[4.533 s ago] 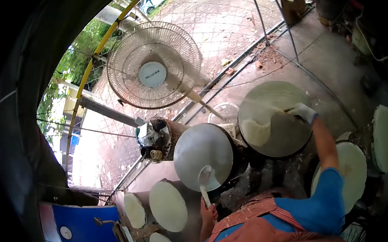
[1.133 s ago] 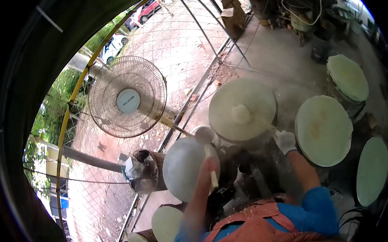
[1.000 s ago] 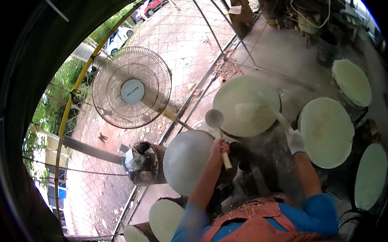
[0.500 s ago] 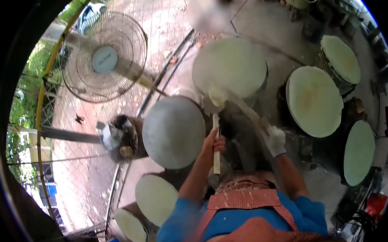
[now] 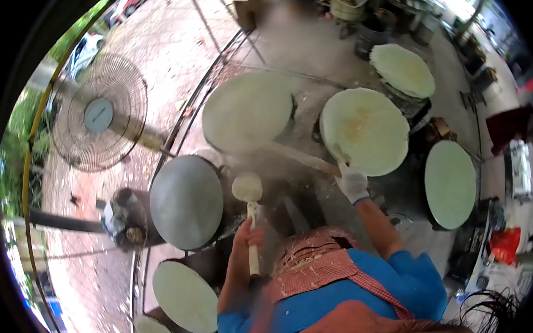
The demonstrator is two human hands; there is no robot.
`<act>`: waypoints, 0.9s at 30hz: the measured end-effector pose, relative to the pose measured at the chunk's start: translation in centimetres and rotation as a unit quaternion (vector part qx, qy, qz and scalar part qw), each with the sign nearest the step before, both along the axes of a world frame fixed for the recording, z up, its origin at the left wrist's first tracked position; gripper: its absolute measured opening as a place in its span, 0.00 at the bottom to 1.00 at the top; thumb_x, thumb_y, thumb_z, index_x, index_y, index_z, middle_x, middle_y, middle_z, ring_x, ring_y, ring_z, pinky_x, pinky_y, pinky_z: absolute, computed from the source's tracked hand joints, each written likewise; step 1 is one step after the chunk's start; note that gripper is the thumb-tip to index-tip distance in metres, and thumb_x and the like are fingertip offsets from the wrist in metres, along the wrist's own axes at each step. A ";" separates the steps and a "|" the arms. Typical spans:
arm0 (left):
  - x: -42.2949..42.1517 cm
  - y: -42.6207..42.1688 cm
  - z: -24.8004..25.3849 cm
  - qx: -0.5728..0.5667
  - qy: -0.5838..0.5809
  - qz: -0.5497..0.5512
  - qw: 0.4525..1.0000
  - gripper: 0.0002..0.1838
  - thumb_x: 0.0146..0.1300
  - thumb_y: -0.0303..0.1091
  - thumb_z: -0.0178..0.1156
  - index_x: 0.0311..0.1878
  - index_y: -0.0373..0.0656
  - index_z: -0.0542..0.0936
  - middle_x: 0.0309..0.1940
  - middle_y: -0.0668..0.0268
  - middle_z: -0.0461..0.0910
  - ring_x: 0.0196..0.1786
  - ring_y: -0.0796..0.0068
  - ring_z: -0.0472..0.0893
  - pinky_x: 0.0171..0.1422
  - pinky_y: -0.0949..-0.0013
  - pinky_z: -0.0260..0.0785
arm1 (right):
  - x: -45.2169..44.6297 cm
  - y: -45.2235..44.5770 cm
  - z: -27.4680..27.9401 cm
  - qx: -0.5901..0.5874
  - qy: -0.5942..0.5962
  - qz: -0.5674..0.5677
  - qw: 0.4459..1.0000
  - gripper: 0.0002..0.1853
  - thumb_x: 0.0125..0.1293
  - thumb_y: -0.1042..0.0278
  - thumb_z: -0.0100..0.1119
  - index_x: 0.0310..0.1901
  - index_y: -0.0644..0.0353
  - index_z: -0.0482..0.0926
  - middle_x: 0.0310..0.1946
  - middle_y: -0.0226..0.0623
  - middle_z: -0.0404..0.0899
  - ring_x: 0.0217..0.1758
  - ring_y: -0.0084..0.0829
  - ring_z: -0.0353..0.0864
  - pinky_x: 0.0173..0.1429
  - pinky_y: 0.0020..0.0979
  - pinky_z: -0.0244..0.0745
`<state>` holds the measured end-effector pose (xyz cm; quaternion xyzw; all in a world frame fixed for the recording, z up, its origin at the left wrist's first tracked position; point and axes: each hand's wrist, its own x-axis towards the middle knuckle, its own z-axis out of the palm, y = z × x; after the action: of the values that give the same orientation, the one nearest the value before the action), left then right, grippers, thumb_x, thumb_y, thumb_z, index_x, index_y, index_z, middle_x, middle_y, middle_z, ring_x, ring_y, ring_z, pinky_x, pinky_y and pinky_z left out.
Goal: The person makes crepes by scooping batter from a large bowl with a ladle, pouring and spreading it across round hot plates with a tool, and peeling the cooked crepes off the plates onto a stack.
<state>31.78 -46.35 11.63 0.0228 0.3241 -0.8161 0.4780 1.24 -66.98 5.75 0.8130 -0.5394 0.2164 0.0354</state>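
Note:
My bare left hand (image 5: 248,240) is closed round the pale handle of a ladle (image 5: 247,187), whose round head holds pale batter. The ladle is between a bare grey griddle (image 5: 186,202) and a batter-coated griddle (image 5: 248,111). My gloved right hand (image 5: 352,182) grips a long wooden spatula (image 5: 302,158), which points left toward the near edge of the coated griddle. Beside that hand, a griddle carries a pale round sheet (image 5: 365,131) with a brownish middle. Steam blurs the spatula's far end.
More pale rounds lie at the right (image 5: 450,184), back right (image 5: 403,70) and lower left (image 5: 185,296). A large fan (image 5: 99,113) stands at the left, near a bin of crumpled waste (image 5: 124,217). A red bag (image 5: 504,245) is at the far right.
The view has swung right. The ladle has come back from the coated griddle toward my body, with batter in it. The spatula's far end has moved away from the ladle.

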 end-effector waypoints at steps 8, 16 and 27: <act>0.8 0.0 0.3 0.052 -0.085 -0.124 0.987 0.20 0.68 0.46 0.48 0.24 0.44 0.60 0.13 0.73 0.57 0.15 0.82 0.58 0.18 0.77 0.54 | -4.2 -6.7 -0.8 0.091 0.090 0.019 0.992 0.11 0.53 0.59 0.56 0.31 0.56 0.75 0.29 0.46 0.77 0.31 0.44 0.80 0.36 0.42 0.75; -1.6 -2.7 0.4 0.053 -0.025 -0.144 0.988 0.22 0.69 0.50 0.46 0.23 0.44 0.60 0.13 0.72 0.56 0.15 0.80 0.59 0.20 0.74 0.56 | -13.6 -24.4 20.3 0.078 -0.022 -0.080 0.994 0.20 0.55 0.58 0.52 0.46 0.62 0.76 0.43 0.56 0.76 0.47 0.49 0.76 0.50 0.44 0.70; -12.5 -5.7 -0.8 -0.011 -0.018 -0.010 1.000 0.21 0.70 0.48 0.44 0.24 0.46 0.60 0.14 0.72 0.58 0.16 0.80 0.58 0.24 0.76 0.57 | -37.0 -44.4 20.3 -0.092 -0.517 -0.156 0.837 0.20 0.53 0.55 0.58 0.30 0.70 0.77 0.16 0.39 0.75 0.21 0.31 0.75 0.26 0.36 0.66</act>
<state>19.28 -52.02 10.78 0.0353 0.3066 -0.8237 0.4757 -35.76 -111.42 26.05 0.4810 -0.5762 0.6455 -0.1413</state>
